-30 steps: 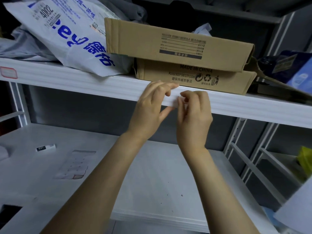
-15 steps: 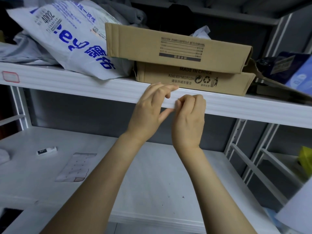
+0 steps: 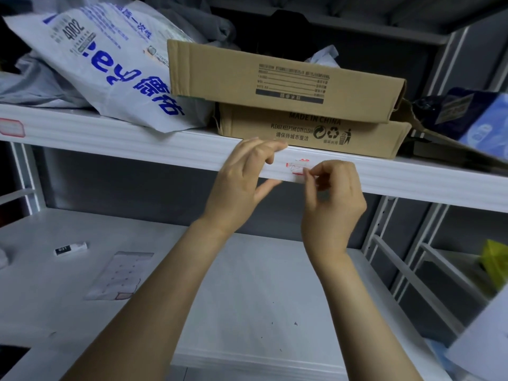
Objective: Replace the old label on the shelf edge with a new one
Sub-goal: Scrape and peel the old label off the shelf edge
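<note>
A small red-bordered white label (image 3: 297, 166) is stuck on the front edge of the white shelf (image 3: 137, 141). My right hand (image 3: 334, 204) pinches the label's right end between thumb and fingertips, and that end looks lifted off the edge. My left hand (image 3: 244, 182) rests just left of the label, its fingers lying on the top of the shelf edge and its thumb below. A sheet of spare labels (image 3: 116, 276) lies on the lower shelf at the left. Another red-bordered label (image 3: 11, 127) sits on the same shelf edge at the far left.
Two stacked cardboard boxes (image 3: 288, 86) and a white courier bag with blue print (image 3: 110, 67) sit on the shelf right above my hands. A small black-and-white tube (image 3: 71, 248) lies on the lower shelf (image 3: 247, 298). Grey shelf uprights (image 3: 384, 235) stand to the right.
My right hand has moved right and down from the shelf edge, uncovering the red-bordered label and drawing its right end away. My left hand has stayed in place.
</note>
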